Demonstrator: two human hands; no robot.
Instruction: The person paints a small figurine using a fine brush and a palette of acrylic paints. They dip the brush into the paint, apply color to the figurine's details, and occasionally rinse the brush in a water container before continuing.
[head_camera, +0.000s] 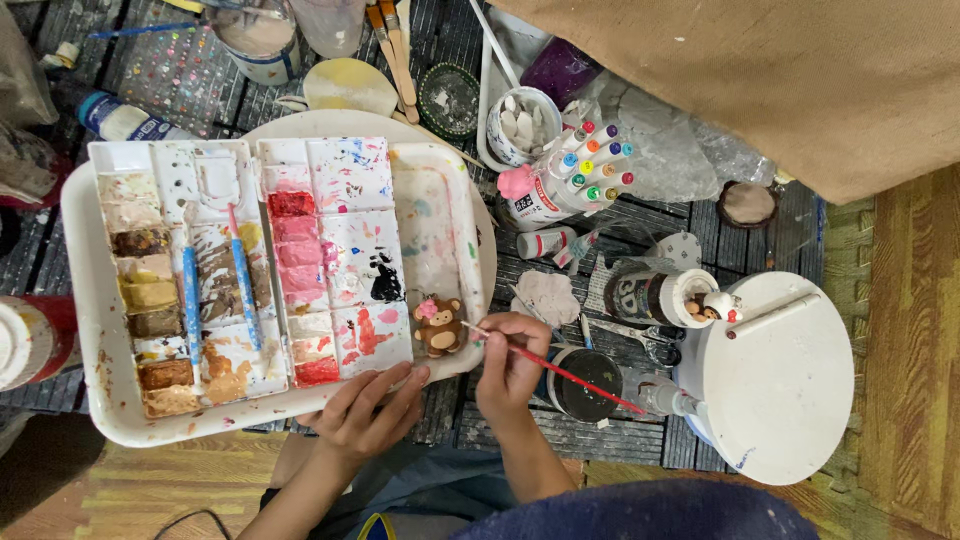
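My right hand (512, 362) holds a thin red-handled paintbrush (570, 376) with its tip pointing left at a small brown bear figure (438, 325) that has a pink bow. The bear sits on the right part of a white paint palette tray (435, 215) smeared with reds, pinks and browns. My left hand (368, 410) rests with fingers spread on the tray's near edge, just below and left of the bear, holding nothing. Two blue-handled brushes (243, 285) lie across the palette's left compartments.
A white round turntable (780, 380) stands at the right, with a small figure (715, 305) at its edge. A cup of coloured markers (585, 170), a dark water jar (590, 385), scissors (645, 340), paint bottles and tubs crowd the dark slatted table. Brown cloth (780, 70) covers the top right.
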